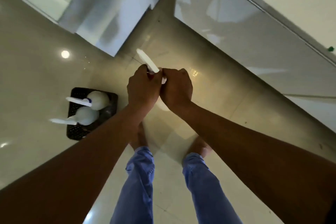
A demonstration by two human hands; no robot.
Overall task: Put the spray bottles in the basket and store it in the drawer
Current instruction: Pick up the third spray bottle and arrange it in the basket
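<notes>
A white spray bottle (145,59) is held in front of me over the floor, its nozzle pointing up and away. My left hand (143,87) and my right hand (177,89) are both closed around its head and neck, and they hide most of its body. A dark perforated basket (76,131) stands on the floor to the left. Two translucent white spray bottles stand in the basket: one bottle (99,100) at the far side, the other bottle (87,115) nearer to me. Both have their triggers pointing left.
Glossy tiled floor (36,78) all around. A white cabinet (101,16) with an open door or drawer front stands at the top left. A long white cabinet front (245,42) runs along the right. My legs in blue trousers (140,178) and bare feet are below.
</notes>
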